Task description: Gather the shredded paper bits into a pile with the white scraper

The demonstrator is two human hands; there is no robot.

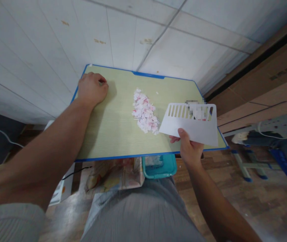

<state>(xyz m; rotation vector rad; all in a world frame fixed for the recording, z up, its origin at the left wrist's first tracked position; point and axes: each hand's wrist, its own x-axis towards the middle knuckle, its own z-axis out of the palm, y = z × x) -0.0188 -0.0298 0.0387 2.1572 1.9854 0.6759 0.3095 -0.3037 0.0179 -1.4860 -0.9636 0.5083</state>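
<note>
My left hand (93, 88) rests at the left side of the table with its fingers curled. What lies in its grasp, if anything, is hidden. In my right hand (190, 148) is a flat white plastic scraper (191, 129) with a row of slots along its far edge, my thumb on top and fingers beneath. It is held at the right side of the table, its left corner close to a heap of small white and pink paper scraps (146, 112). One loose scrap (157, 92) lies apart from the heap.
The pale yellow-green table (118, 141) has a blue rim and stands against a white panelled wall (123, 33) with a cable. Below its front edge are a turquoise basin (160, 175) and a patterned cloth (130, 178). Cardboard boxes (264, 80) stand at the right.
</note>
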